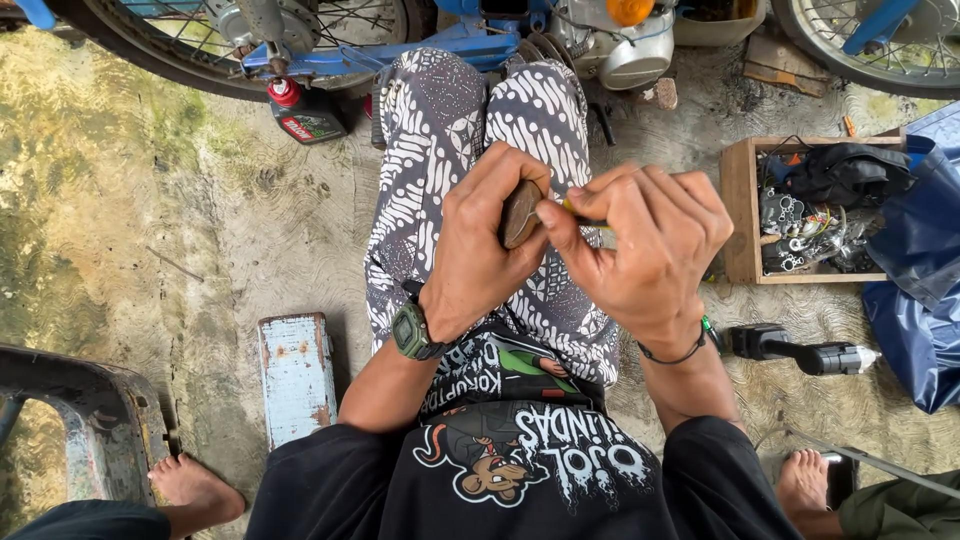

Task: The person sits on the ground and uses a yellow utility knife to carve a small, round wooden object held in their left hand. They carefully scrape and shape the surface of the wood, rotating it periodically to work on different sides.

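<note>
My left hand (485, 235) is closed around a small brown rounded part (520, 213), held over my lap. A dark green wristwatch (412, 332) sits on that wrist. My right hand (645, 240) pinches a thin yellow-handled tool (575, 212) whose tip meets the brown part. Both hands touch each other above my patterned trousers (430, 150). Most of the tool is hidden inside the right fist.
A blue motorbike (470, 35) stands ahead with a wheel (850, 40) at right. An oil bottle (305, 115) lies by it. A wooden box of parts (745, 210), a blue bag (920, 300), a black power tool (800, 352), a pale blue stool (295, 375) and other people's bare feet (195, 490) surround me.
</note>
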